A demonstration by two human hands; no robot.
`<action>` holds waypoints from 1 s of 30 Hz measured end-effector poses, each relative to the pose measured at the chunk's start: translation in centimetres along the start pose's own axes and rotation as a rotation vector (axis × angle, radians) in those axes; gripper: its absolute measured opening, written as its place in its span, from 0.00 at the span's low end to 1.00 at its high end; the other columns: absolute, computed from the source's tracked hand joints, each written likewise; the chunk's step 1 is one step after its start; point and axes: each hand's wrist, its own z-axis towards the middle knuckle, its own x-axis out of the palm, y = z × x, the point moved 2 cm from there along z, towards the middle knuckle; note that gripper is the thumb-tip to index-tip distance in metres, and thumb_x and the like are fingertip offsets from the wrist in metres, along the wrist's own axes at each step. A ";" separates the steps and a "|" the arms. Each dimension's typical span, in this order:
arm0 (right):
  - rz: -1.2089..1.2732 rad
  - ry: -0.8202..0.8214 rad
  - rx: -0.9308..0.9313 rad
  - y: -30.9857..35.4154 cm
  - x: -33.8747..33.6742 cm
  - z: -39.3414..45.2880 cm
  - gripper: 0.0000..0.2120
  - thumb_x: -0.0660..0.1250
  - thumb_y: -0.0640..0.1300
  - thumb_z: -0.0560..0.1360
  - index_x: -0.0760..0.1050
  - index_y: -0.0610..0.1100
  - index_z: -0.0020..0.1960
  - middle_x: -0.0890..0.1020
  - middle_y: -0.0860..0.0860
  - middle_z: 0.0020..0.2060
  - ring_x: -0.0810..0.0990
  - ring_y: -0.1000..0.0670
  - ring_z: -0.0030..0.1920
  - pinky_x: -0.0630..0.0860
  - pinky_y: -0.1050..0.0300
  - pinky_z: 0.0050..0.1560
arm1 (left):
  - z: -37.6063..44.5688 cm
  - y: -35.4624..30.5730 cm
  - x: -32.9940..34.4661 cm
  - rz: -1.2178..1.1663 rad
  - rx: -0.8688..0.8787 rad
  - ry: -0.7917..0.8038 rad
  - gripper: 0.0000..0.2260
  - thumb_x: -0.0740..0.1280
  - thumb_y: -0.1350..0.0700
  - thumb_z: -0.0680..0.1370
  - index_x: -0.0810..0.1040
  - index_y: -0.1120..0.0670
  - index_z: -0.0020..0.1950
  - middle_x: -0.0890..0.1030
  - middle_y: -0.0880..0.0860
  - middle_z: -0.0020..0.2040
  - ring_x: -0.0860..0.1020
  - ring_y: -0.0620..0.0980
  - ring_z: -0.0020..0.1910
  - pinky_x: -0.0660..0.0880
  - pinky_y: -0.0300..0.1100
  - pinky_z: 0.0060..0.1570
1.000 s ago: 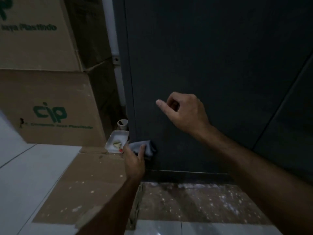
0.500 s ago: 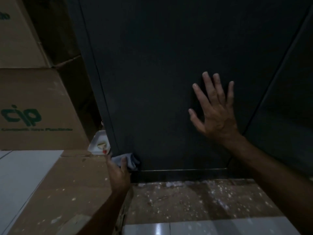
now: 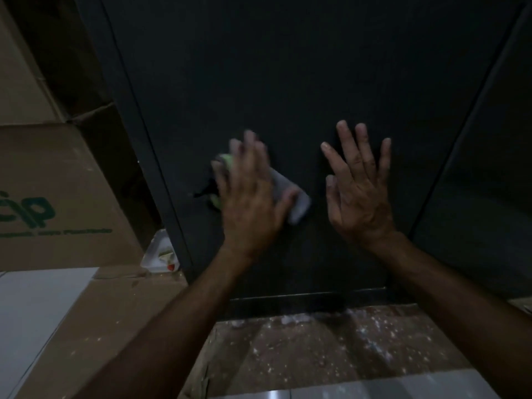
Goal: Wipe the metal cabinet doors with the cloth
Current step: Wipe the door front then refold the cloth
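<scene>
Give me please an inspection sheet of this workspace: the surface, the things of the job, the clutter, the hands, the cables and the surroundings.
Surface: dark metal cabinet door, upright, closed; marks on it cannot be judged in this dim light.
Job's things: grey cloth with a green part, pressed flat on the door.
Clutter: white foam tray with scraps on the floor, left of the cabinet.
Hands: left hand presses the cloth, fingers straight, blurred; right hand flat on the door, fingers spread.
Cables: nothing seen.
Surroundings: cardboard boxes at left; speckled floor below the door.

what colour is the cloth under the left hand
Mostly grey, with a light green patch near the fingertips: the cloth under the left hand, head view, motion-blurred.
</scene>
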 end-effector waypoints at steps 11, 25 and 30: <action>-0.065 0.191 -0.086 -6.9 -4.9 -5.4 0.28 0.60 0.34 0.76 0.67 0.38 0.77 0.61 0.37 0.79 0.57 0.37 0.81 0.56 0.33 0.78 | -9.0 5.0 -0.5 0.176 0.478 0.240 0.29 0.50 0.42 0.89 0.58 0.59 0.85 0.59 0.56 0.85 0.49 0.52 0.86 0.47 0.53 0.83; -0.068 -0.148 0.764 -21.0 -9.7 -10.5 0.20 0.57 0.39 0.83 0.69 0.43 0.75 0.66 0.42 0.74 0.66 0.47 0.73 0.67 0.51 0.73 | -5.4 -11.8 10.2 0.073 1.235 0.348 0.28 0.62 0.48 0.84 0.64 0.60 0.82 0.49 0.60 0.86 0.41 0.56 0.85 0.33 0.55 0.82; 0.053 -0.191 1.077 -23.3 -9.9 -14.3 0.21 0.56 0.42 0.86 0.64 0.48 0.78 0.61 0.48 0.78 0.66 0.49 0.75 0.70 0.48 0.72 | 3.6 -16.0 9.1 0.036 0.919 0.073 0.27 0.49 0.51 0.89 0.53 0.63 0.85 0.49 0.62 0.86 0.43 0.59 0.85 0.39 0.57 0.83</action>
